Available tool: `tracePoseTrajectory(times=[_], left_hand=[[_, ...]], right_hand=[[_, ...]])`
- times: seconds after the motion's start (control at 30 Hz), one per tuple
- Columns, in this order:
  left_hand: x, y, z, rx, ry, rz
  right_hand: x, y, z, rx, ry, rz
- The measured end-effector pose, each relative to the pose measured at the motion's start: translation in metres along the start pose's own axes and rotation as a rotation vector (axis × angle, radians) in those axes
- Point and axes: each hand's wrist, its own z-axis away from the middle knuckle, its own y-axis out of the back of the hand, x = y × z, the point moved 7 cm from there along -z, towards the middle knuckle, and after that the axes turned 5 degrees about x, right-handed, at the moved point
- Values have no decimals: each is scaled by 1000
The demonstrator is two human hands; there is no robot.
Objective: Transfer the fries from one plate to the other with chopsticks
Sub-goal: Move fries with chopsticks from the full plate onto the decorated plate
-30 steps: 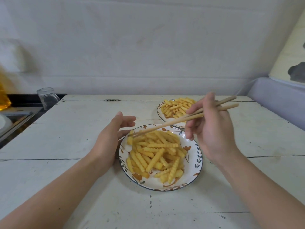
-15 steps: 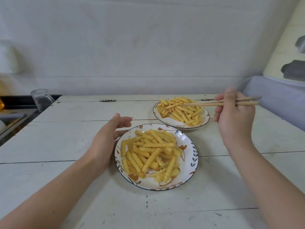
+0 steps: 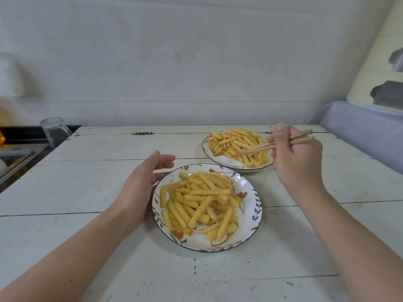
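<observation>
With head view looking down at white plank table (image 3: 87,225): right hand (image 3: 298,162) over far plate's right edge, fingers (image 3: 280,130) curled round chopsticks (image 3: 268,146), tips down in fries on far plate (image 3: 218,159), tips nearly together; cannot tell whether fry pinched. Fries (image 3: 237,147) heaped there, second heap of fries (image 3: 200,203) on near plate (image 3: 250,219). Left hand (image 3: 141,188) just beside near plate's left rim, fingers (image 3: 165,159) loosely spread, holding nothing; contact with rim unclear. Clear glass (image 3: 54,134) at far left table edge.
</observation>
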Motion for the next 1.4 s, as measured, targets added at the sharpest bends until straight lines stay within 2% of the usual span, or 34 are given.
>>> tracePoseTrajectory(times=[0.23,0.43,0.53,0.6,0.73,0.83,0.9,1.07,1.3,1.4], left_hand=[[0,1,-2,-2,-6,-1],[0,1,-2,-7,-17,-12],[0,2,-3,-6,-16,-17],[-1,1,-3,-11,-15,-18],[-1,2,-3,-8,-20,-14],[-1,2,-3,-9,-22,-20],[-2,2,-3,-7,-20,-17],[-2,1,-3,-8,-15,-14],[0,1,-1,-2,-17,-12],[0,0,-2,0,-9,-6]], right_hand=[[-7,11,-2,84,-145,-255],[-16,-3,3,-65,-217,-480],[-20,-17,11,-186,-200,-428],[-20,-17,11,-194,-201,-411],[-12,5,0,-7,-243,-401],[-5,20,-6,140,-245,-288],[-2,22,-5,171,-236,-206],[0,1,6,71,-220,-144],[-20,-29,23,-97,21,-22],[-16,-16,16,8,-140,-171]])
